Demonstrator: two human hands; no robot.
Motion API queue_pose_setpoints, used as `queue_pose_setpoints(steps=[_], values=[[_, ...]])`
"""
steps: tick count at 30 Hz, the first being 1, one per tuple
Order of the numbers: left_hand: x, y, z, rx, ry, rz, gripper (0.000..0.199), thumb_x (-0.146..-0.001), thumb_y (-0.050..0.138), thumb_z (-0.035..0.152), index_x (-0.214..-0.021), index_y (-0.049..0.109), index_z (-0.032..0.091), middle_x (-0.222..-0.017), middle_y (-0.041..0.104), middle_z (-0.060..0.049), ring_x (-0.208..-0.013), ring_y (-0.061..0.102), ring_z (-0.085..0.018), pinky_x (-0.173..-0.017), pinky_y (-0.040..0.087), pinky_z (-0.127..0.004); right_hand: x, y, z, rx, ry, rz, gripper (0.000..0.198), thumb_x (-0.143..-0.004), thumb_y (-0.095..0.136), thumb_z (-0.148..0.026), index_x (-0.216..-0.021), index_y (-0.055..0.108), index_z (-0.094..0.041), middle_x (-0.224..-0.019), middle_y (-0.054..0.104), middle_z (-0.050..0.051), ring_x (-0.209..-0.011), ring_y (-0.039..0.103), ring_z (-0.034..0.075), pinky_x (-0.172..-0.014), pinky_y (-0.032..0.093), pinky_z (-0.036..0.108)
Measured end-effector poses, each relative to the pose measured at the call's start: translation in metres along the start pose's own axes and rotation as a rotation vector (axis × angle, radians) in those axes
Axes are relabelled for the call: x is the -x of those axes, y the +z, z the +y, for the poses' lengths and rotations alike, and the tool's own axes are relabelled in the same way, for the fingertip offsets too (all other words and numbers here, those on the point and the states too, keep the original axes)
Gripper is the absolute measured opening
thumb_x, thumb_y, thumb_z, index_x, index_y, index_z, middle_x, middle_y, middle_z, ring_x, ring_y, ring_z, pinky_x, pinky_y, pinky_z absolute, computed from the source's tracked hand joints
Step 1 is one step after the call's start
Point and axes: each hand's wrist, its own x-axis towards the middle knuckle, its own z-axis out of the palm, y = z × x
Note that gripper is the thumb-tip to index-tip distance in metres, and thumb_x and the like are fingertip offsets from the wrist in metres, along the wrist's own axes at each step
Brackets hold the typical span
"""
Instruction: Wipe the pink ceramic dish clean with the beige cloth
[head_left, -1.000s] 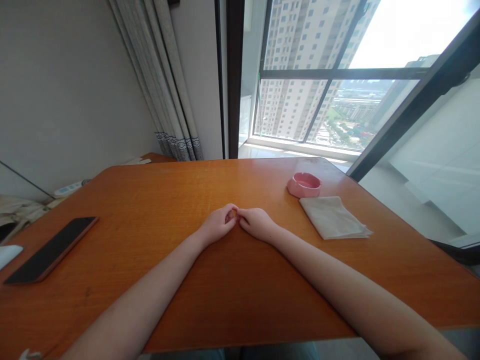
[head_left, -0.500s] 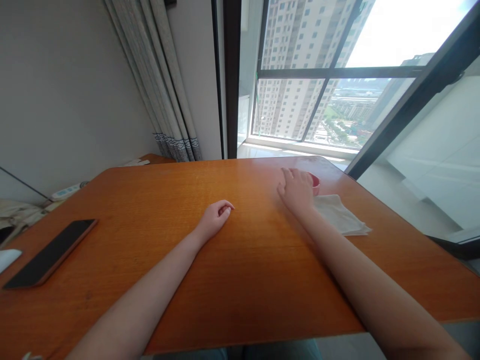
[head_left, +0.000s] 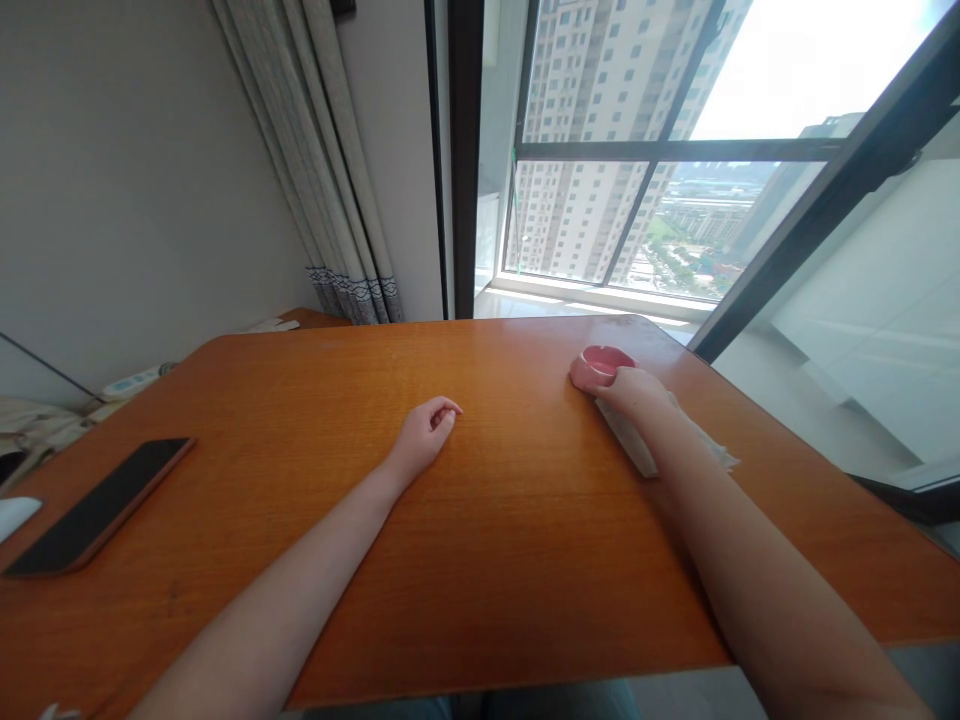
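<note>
My right hand [head_left: 639, 396] reaches to the far right part of the table and grips the near right side of a round pink ashtray [head_left: 587, 372]. Most of its fingers are hidden behind the wrist and the ashtray's wall. Under my right hand and forearm lies a flat, whitish cloth [head_left: 628, 440], partly covered by them. My left hand [head_left: 426, 436] rests near the middle of the table, its fingers curled in a loose fist. Nothing shows inside it.
The wooden table [head_left: 480, 560] spans the view. On its left lies a long black pad [head_left: 105, 505], with a white object [head_left: 16, 516] cut off at the picture's edge. A curtain [head_left: 315, 160] and a large window [head_left: 600, 220] stand beyond the table.
My right hand has come down from above the ashtray to its near right side and closed on it, uncovering the ashtray. My left hand has stayed almost in place.
</note>
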Motion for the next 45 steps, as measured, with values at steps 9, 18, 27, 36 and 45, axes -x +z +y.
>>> queue_pose_setpoints(steps=[9, 18, 27, 36, 45], values=[[0.003, -0.001, 0.007, -0.266, 0.254, 0.038, 0.021, -0.084, 0.046, 0.023, -0.099, 0.061, 0.018, -0.102, 0.059, -0.008, -0.097, 0.055, -0.019, -0.087, 0.046, -0.036, 0.029, -0.001, -0.064, -0.256, -0.397, 0.171, 0.03, -0.074, 0.066, -0.044, -0.084, 0.058, -0.017, -0.105, 0.057, 0.013, -0.087, 0.059, 0.023, -0.078, 0.046, 0.034], [0.006, -0.007, 0.02, -0.622, 0.451, 0.003, 0.025, -0.086, 0.05, 0.029, -0.109, 0.057, 0.021, -0.117, 0.055, -0.009, -0.126, 0.038, -0.026, -0.112, 0.012, -0.057, 0.082, 0.01, -0.123, -0.434, -0.713, 0.045, 0.034, -0.075, 0.068, -0.044, -0.096, 0.059, -0.019, -0.135, 0.043, 0.014, -0.109, 0.056, 0.026, -0.088, 0.047, 0.037], [0.001, -0.015, 0.022, -0.605, 0.524, -0.243, 0.023, -0.087, 0.05, 0.035, -0.073, 0.054, 0.018, -0.085, 0.059, -0.004, -0.09, 0.052, -0.018, -0.108, 0.026, -0.049, 0.082, 0.019, -0.124, -0.522, -0.892, 0.058, 0.028, -0.078, 0.064, -0.044, -0.092, 0.059, -0.021, -0.141, 0.041, 0.011, -0.12, 0.05, 0.026, -0.095, 0.045, 0.039], [-0.007, -0.038, 0.001, -0.648, 0.295, 0.25, 0.029, -0.086, 0.049, 0.041, -0.067, 0.042, 0.02, -0.073, 0.05, -0.004, -0.078, 0.047, -0.021, -0.085, 0.042, -0.04, 0.068, 0.036, -0.111, -0.523, -0.74, 0.09, 0.058, -0.09, 0.045, -0.039, -0.142, 0.03, -0.019, -0.148, 0.033, 0.012, -0.135, 0.033, 0.023, -0.11, 0.031, 0.041], [-0.006, -0.104, -0.059, -0.909, -0.173, 0.478, 0.015, -0.079, 0.053, 0.032, -0.071, 0.051, 0.019, -0.077, 0.056, -0.007, -0.082, 0.051, -0.025, -0.084, 0.04, -0.041, 0.059, 0.05, -0.107, -0.312, -0.675, -0.034, 0.042, -0.091, 0.044, -0.041, -0.124, 0.054, -0.018, -0.135, 0.048, 0.013, -0.128, 0.04, 0.025, -0.109, 0.028, 0.045]])
